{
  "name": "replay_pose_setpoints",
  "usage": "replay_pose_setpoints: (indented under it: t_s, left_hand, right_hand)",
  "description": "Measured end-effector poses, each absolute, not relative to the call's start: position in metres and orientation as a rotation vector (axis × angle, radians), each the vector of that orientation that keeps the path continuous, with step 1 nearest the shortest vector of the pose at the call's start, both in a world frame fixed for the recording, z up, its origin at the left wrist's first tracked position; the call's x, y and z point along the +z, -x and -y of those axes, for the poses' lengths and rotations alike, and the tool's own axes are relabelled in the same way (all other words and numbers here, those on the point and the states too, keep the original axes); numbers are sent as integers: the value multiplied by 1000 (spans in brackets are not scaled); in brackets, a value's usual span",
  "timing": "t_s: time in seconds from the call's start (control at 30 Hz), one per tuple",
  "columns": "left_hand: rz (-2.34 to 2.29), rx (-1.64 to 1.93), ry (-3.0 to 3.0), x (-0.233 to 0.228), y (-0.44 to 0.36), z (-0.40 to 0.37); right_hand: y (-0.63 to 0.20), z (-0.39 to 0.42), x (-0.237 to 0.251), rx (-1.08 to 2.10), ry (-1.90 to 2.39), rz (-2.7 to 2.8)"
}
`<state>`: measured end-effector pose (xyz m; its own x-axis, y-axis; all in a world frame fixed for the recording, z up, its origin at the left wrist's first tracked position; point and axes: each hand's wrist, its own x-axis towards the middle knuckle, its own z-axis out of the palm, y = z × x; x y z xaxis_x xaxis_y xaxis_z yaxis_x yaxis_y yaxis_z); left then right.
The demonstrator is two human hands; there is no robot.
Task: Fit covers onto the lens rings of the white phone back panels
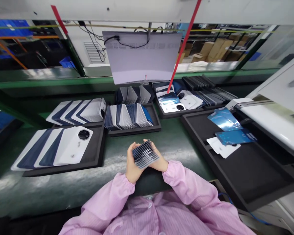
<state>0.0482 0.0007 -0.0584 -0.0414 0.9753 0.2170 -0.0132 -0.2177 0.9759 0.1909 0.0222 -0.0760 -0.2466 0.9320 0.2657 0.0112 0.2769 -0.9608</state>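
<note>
Both of my hands are wrapped round a stack of thin dark panels that look like phone back covers, their edges fanned toward me. My left hand grips the left side, with the thumb near the top. From the right side my right hand closes on the same stack, its fingers partly hidden behind it. The stack is held above the green work surface, close to my body. Beyond it, a black tray holds rows of white and dark blue panels.
On the left, white phone back covers with black camera rings overlap blue ones in a tray. A larger tray at right holds blue film-covered panels. Farther back are more panel trays, a hanging monitor and red strips.
</note>
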Motion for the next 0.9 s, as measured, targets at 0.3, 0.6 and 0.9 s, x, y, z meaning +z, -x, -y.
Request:
replay_pose_setpoints:
  t_s: [0.3,0.6,0.9]
  left_hand:
    - [-1308,1420,-1160,-58,-54,-8]
    - [-1260,1471,-1019,-60,-55,-18]
    - [-914,1123,-713,-40,-38,-16]
  right_hand:
    - [-193,-24,-69,947,1025,1880]
    - [-183,-15,-54,679,1369,1940]
    - [-150,28,5,390,1525,2281]
